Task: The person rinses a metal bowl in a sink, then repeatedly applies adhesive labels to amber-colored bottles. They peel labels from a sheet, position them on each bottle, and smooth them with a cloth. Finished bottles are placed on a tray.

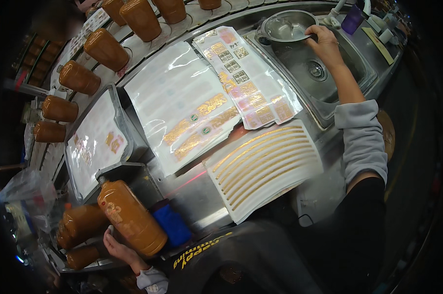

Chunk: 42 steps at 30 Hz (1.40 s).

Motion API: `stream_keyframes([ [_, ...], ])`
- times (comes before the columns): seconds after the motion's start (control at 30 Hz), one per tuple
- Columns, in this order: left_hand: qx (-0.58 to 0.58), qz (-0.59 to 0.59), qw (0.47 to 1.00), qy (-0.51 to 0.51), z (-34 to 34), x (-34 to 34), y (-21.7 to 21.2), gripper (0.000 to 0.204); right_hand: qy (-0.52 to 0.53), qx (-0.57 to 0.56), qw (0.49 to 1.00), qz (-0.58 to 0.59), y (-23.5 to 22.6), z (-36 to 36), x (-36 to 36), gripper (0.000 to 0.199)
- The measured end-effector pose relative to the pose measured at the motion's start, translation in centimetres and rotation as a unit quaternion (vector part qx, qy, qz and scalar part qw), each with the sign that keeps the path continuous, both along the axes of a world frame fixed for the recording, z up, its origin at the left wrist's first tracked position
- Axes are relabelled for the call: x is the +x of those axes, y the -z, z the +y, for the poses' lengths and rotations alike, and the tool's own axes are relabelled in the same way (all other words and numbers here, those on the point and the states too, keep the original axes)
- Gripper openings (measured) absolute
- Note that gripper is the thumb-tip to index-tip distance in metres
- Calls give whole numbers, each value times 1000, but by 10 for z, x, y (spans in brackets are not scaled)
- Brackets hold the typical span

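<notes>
At the sink my right hand (pixel 325 45) is closed on the near right rim of a round metal bowl (pixel 280 35) with shiny, clear-looking liquid in it. My left hand (pixel 119 247) is beside a large brown glazed bottle (pixel 133 215), its fingers stretched out along the bottle's lower left side. Whether they touch the bottle is hard to make out. This bottle leans to the left and has a gold and reddish design on its front. Right behind it lies a blue cloth-like pad (pixel 171 225).
Stacked decal sheets with gold strips (pixel 265 169), gold patterns (pixel 182 98) and small motifs (pixel 248 81) cover the metal counter. A grey tray (pixel 140 142) holds another sheet. Several brown bottles (pixel 106 49) line the curved conveyor. The sink (pixel 351 73) is at the right.
</notes>
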<state>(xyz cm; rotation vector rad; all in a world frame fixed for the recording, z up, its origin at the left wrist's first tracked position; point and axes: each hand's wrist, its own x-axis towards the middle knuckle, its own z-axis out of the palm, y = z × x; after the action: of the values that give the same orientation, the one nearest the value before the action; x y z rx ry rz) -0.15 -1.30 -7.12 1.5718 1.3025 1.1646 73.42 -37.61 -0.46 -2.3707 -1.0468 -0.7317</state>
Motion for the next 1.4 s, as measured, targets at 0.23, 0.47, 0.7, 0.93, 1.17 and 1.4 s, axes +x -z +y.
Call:
stream_keyframes([
  [0.23,-8,-9,1000,2,2,-3,1,32,-24,-58,994,-84,-20,31,2,21],
  [0.47,16,28,999,-8,3,2,-2,33,12,-43,995,-93,-15,18,8,21],
  [0.7,-1,37,999,-14,5,-2,-1,34,43,72,995,59,3,-67,12,25],
  [0.93,-15,51,998,-14,1,8,-7,36,123,-33,992,-6,3,-163,-3,22],
  [1.17,-30,37,999,1,5,0,-5,36,193,-235,947,-106,-1,-201,-8,26],
  [1.4,-59,48,997,-31,-3,13,-12,38,194,-381,892,-149,-35,-193,-3,23],
])
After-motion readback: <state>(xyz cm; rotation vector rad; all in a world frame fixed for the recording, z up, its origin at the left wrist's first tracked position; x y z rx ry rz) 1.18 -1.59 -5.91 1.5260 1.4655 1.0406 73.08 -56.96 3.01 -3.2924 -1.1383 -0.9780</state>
